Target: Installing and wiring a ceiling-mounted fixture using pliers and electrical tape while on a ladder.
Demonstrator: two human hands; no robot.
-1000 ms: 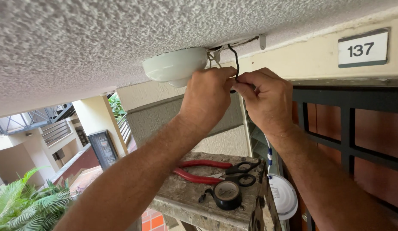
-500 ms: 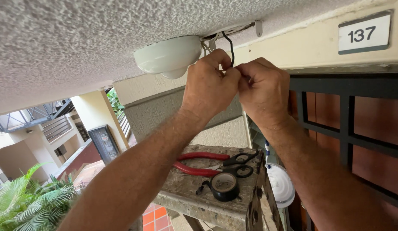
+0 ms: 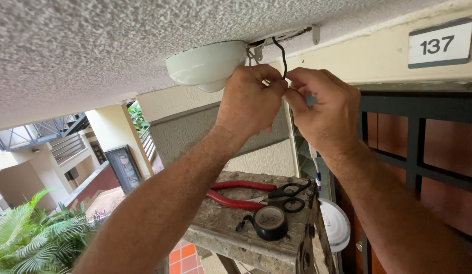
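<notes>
Both arms reach up to a textured ceiling. My left hand (image 3: 250, 99) and my right hand (image 3: 324, 109) meet fingertip to fingertip, pinching a thin black wire (image 3: 280, 53) that loops down from a gap in the ceiling. A white dome-shaped ceiling fitting (image 3: 208, 65) sits just left of the wire, close above my left hand. Where the wire ends between the fingers is hidden.
Below the hands, a worn ladder top (image 3: 236, 228) carries red-handled pliers (image 3: 231, 195), black scissors (image 3: 286, 195) and a roll of black tape (image 3: 269, 221). A white round cover (image 3: 336, 223) hangs beside it. A dark grille door (image 3: 423, 147) stands at right, palm leaves (image 3: 33, 238) lower left.
The view has shifted a little, so the fitting and hands sit slightly lower and further left. Both hands stay together on the black wire, fingers working at it.
</notes>
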